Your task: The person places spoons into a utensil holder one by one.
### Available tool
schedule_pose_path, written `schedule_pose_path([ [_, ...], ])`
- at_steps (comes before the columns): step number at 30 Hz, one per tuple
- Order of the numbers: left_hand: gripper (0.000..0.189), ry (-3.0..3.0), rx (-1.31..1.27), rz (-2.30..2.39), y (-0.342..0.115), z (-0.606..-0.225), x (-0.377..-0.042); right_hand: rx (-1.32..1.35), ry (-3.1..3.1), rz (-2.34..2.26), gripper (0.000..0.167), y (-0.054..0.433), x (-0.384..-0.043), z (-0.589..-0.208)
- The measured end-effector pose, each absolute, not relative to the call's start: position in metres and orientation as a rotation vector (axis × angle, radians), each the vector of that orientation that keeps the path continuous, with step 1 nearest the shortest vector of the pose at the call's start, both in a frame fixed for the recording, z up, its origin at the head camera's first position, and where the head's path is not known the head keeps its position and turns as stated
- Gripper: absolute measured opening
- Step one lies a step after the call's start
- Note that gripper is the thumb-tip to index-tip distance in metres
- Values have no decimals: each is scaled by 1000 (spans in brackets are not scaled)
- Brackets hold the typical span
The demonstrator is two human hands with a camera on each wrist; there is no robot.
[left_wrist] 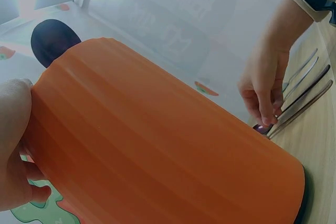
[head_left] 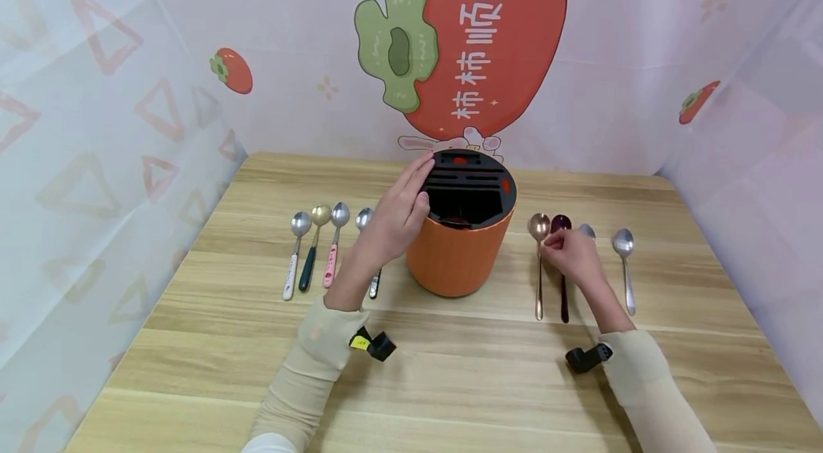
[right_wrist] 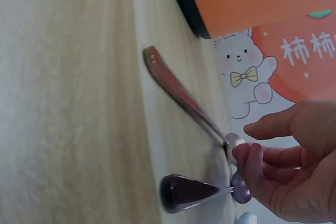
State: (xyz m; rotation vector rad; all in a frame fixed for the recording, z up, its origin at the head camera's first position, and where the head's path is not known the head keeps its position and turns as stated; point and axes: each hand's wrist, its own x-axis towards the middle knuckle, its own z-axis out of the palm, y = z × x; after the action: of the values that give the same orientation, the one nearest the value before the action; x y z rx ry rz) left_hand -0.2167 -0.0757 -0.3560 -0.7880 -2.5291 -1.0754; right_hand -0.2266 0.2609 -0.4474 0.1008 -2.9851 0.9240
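Beige sleeves (head_left: 656, 385) up close — left hand (head_left: 398, 216) resting straight-fingered on the orange holder (head_left: 455, 260). Right hand (head_left: 574, 256) loosely curled beside the copper spoon (head_left: 539, 224) — nothing in its grip.

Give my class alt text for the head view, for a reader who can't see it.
A person's left hand rests against an orange container with a black slotted top, while the right hand is near a copper spoon and a dark spoon. Four spoons lie on each side of the container on a wooden table.
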Motion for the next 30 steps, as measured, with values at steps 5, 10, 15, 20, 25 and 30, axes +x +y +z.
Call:
schedule_pose_path([
  [5, 61, -2531, -790, -1069, -76, -356, -217, 93, -3016, 842, 19, 258, -231, -454],
  [10, 61, -2538, -782, -1072, -76, -356, -216, 131, -3003, 768, 40, 251, -233, -458],
  [15, 62, -2535, -783, -1066, -76, -356, -217, 85, -3022, 794, 42, 248, -233, -459],
  [20, 61, -2527, -791, -1059, -75, -356, -217, 30, -3041, 876, 34, 250, -233, -455],
  [25, 61, -2540, -789, -1059, -75, -356, -217, -34, -2999, 941, 17, 252, -228, -447],
  [30, 61, -2540, -780, -1064, -76, -355, -216, -38, -2922, 953, 18, 254, -224, -435],
])
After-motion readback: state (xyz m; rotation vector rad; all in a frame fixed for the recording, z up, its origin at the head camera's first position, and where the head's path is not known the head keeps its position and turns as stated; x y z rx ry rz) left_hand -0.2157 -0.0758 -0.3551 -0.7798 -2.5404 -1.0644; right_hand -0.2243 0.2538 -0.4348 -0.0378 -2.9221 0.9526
